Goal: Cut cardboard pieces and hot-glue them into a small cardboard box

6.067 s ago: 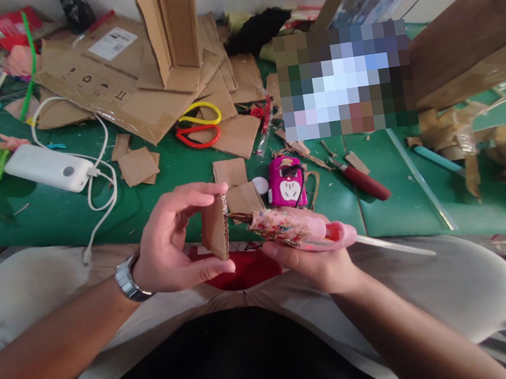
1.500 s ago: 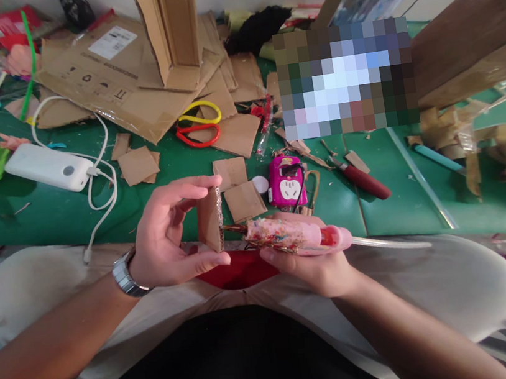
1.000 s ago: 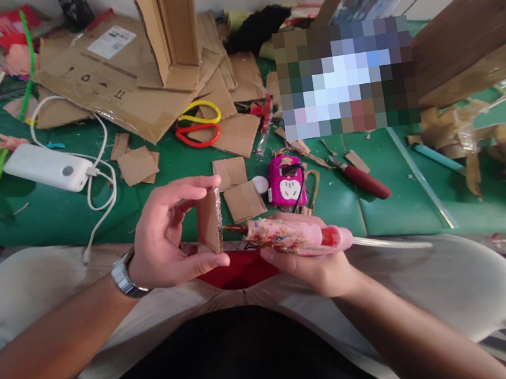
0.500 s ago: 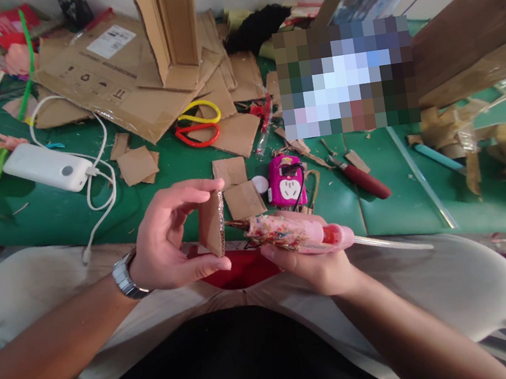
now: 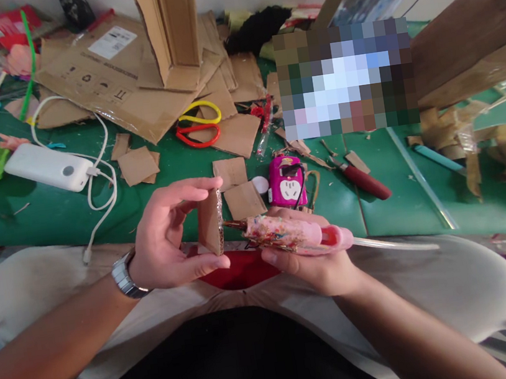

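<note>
My left hand (image 5: 166, 239), with a metal watch on its wrist, grips a small cardboard piece (image 5: 210, 225) by its upper and lower edges. The piece stands on edge, its corrugated side turned to the right. My right hand (image 5: 311, 266) is wrapped around a pink glue gun (image 5: 287, 233) whose body is crusted with coloured bits. A clear glue stick (image 5: 392, 244) sticks out of its back end. The gun's nozzle (image 5: 235, 224) points left and sits at the corrugated edge; whether it touches cannot be made out.
On the green table (image 5: 166, 208) lie small cardboard squares (image 5: 242, 200), a magenta socket adapter (image 5: 286, 181), red-and-yellow scissors (image 5: 199, 125), a red-handled tool (image 5: 365, 181) and a white power bank (image 5: 47, 168) with cable. Flattened cardboard (image 5: 91, 80) and an upright cardboard form (image 5: 174, 31) stand behind.
The glue gun has shifted very slightly left along with its nozzle, and the glue stick's end reaches a little further right. The cardboard piece stays almost in place.
</note>
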`<state>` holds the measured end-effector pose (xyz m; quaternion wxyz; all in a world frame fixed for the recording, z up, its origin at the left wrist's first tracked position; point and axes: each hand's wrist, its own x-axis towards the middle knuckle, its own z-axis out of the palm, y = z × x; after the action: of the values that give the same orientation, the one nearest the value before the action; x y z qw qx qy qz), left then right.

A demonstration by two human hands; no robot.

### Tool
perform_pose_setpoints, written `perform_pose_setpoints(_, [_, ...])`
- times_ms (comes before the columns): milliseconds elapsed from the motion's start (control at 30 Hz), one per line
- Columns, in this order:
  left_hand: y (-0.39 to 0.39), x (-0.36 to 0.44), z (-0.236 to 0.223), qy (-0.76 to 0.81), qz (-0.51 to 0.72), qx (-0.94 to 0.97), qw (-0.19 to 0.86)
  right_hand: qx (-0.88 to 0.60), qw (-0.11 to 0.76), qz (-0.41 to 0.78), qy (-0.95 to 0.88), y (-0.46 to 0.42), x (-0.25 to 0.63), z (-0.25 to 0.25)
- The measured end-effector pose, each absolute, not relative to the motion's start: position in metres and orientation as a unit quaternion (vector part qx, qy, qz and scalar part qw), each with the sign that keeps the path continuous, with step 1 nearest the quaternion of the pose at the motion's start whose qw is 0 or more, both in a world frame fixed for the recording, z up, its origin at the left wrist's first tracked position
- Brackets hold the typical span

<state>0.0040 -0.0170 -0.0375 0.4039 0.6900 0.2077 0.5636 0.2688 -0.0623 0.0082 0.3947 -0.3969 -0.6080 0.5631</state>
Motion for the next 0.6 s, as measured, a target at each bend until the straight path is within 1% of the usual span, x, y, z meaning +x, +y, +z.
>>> perform_pose_setpoints(167, [-0.0156,0.0039,-0.0378,0.185,0.566,0.693,0.406,-0.400,0.398,0.549,-0.616,-0.0632,0.2696,0.0066])
perform_pose_setpoints(333, [-0.0155,0.0031,-0.0387,0.195,0.560,0.699,0.400,-0.408,0.397,0.541,-0.620,-0.0653,0.2715,0.0050])
perform_pose_setpoints(600, [-0.0172,0.0043,-0.0369,0.189,0.560,0.695,0.410,-0.416,0.380,0.521,-0.641,-0.0641,0.2743,0.0044])
